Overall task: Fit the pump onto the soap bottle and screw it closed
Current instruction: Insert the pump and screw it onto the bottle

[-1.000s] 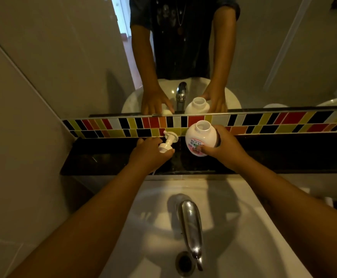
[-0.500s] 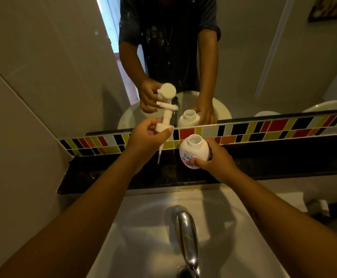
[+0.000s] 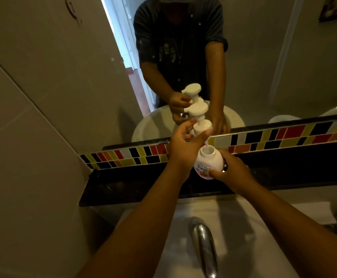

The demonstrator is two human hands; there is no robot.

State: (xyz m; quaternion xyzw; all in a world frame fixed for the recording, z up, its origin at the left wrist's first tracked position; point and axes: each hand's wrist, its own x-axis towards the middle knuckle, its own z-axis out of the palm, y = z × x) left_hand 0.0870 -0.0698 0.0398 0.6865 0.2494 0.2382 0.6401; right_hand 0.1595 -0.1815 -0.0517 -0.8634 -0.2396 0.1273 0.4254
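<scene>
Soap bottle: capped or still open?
Open. The soap bottle shows a bare mouth; the pump sits above, only its tube tip entering.

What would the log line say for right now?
left hand: holds pump | right hand: holds soap bottle | tube tip at open neck | not screwed

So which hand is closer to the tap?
Right, though only slightly. The right hand holds the soap bottle beyond the tap; the left hand holds the pump higher up.

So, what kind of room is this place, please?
Most likely a bathroom. A white washbasin with a chrome tap sits below a wall mirror, and a soap bottle stands on the dark ledge under a strip of coloured tiles.
</scene>
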